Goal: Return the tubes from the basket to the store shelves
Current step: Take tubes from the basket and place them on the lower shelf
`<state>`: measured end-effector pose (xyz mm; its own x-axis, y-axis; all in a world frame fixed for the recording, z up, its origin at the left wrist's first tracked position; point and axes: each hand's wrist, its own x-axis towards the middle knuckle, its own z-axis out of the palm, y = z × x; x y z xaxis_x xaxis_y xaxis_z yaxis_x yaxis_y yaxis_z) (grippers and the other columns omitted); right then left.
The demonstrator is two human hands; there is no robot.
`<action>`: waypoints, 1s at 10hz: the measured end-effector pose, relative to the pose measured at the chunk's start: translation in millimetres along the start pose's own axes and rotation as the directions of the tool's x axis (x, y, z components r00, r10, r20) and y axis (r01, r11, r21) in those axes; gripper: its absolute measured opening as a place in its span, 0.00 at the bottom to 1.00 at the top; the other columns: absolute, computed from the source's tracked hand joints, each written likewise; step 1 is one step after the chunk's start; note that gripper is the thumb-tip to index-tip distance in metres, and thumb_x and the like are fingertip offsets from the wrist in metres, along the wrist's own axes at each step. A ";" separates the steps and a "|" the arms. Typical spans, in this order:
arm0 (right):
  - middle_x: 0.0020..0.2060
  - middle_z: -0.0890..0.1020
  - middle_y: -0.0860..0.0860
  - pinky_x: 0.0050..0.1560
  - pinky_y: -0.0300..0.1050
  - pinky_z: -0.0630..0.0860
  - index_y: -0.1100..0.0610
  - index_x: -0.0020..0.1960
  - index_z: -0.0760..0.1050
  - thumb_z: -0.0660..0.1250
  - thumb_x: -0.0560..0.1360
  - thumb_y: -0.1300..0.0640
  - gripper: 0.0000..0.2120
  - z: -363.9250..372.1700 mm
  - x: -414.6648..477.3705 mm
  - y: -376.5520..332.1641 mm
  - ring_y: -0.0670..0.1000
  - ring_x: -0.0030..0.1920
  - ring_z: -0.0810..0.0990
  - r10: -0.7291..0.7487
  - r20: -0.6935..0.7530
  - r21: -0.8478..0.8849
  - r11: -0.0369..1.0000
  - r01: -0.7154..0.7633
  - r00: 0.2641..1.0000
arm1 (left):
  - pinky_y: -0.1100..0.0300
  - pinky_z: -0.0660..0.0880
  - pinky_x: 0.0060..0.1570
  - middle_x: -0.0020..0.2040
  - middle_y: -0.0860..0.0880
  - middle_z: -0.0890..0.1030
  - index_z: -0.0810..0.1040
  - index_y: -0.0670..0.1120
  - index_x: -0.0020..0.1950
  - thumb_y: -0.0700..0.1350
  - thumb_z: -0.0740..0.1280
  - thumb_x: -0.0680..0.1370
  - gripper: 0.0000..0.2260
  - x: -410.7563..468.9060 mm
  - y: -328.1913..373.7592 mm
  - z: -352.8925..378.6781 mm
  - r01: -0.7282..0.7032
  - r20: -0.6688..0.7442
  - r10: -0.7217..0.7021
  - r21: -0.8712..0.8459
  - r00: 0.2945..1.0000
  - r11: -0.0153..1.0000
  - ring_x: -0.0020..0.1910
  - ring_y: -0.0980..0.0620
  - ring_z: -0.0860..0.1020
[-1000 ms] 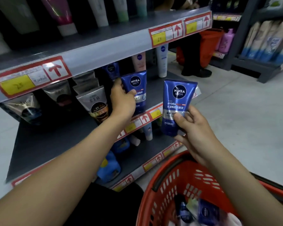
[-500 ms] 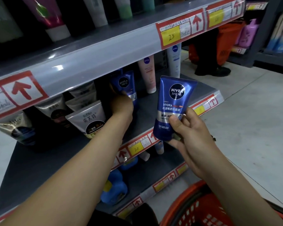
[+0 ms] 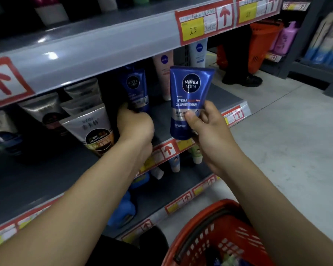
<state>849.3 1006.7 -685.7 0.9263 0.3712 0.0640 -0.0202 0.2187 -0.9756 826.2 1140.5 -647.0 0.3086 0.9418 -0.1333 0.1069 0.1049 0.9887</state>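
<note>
My left hand (image 3: 135, 123) reaches deep under the upper shelf and grips the lower end of a blue Nivea Men tube (image 3: 136, 87), which stands upright on the grey middle shelf (image 3: 215, 101). My right hand (image 3: 208, 129) pinches a second blue Nivea Men tube (image 3: 188, 96) by its lower half and holds it upright in front of the shelf edge. The red basket (image 3: 219, 237) hangs at the bottom right; tubes inside it are blurred.
Grey cream-cleanser tubes (image 3: 92, 129) stand left of my left hand. A pink tube (image 3: 163, 73) and a white tube (image 3: 198, 52) stand behind. Price tags line the shelf edges (image 3: 206, 25). A person's legs (image 3: 240, 73) stand in the aisle beside an orange basket (image 3: 261, 41).
My left hand has pushed its blue tube further back onto the middle shelf. My right hand has lifted its tube up and closer to the shelf. The view has moved nearer.
</note>
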 end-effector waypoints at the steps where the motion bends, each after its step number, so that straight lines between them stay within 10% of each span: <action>1: 0.56 0.80 0.46 0.61 0.48 0.76 0.45 0.57 0.71 0.63 0.80 0.58 0.10 8.5 12.5 4.3 0.45 0.57 0.79 0.000 0.030 -0.096 0.995 0.003 1.000 | 0.61 0.74 0.59 0.66 0.50 0.75 0.71 0.50 0.72 0.27 0.54 0.77 0.28 -10.3 -21.3 -5.4 0.026 0.400 0.010 -0.084 0.916 0.996 0.63 0.52 0.74; 5: 0.60 0.79 0.54 0.62 0.47 0.74 0.58 0.68 0.67 0.63 0.77 0.67 0.20 54.2 65.6 32.9 0.52 0.60 0.77 0.010 0.118 -0.366 0.930 0.034 0.993 | 0.66 0.73 0.47 0.46 0.62 0.76 0.71 0.51 0.72 0.28 0.55 0.78 0.27 0.8 -35.6 -23.5 -0.064 0.482 0.011 0.094 0.876 0.994 0.44 0.66 0.76; 8: 0.62 0.78 0.57 0.64 0.50 0.74 0.60 0.70 0.66 0.63 0.77 0.67 0.22 56.1 77.6 34.5 0.54 0.61 0.77 0.032 0.126 -0.417 0.909 0.024 0.991 | 0.56 0.68 0.64 0.72 0.47 0.71 0.62 0.49 0.78 0.28 0.55 0.79 0.30 -4.1 -25.5 -12.7 -0.041 0.423 -0.020 0.135 0.906 0.990 0.70 0.48 0.71; 10: 0.58 0.75 0.52 0.52 0.38 0.67 0.55 0.71 0.64 0.63 0.79 0.57 0.22 26.6 30.5 14.7 0.51 0.58 0.75 -0.060 -0.056 -0.608 0.794 0.014 0.997 | 0.53 0.69 0.66 0.74 0.44 0.63 0.56 0.52 0.78 0.32 0.56 0.78 0.31 -39.2 -18.1 -16.6 -0.013 0.365 -0.069 0.219 0.929 0.976 0.67 0.44 0.70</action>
<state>867.3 1045.2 -692.5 0.9454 0.3065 0.1110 0.2256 -0.3696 -0.9014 796.6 1107.0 -658.5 0.6237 0.7509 -0.2172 0.3074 0.0198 0.9514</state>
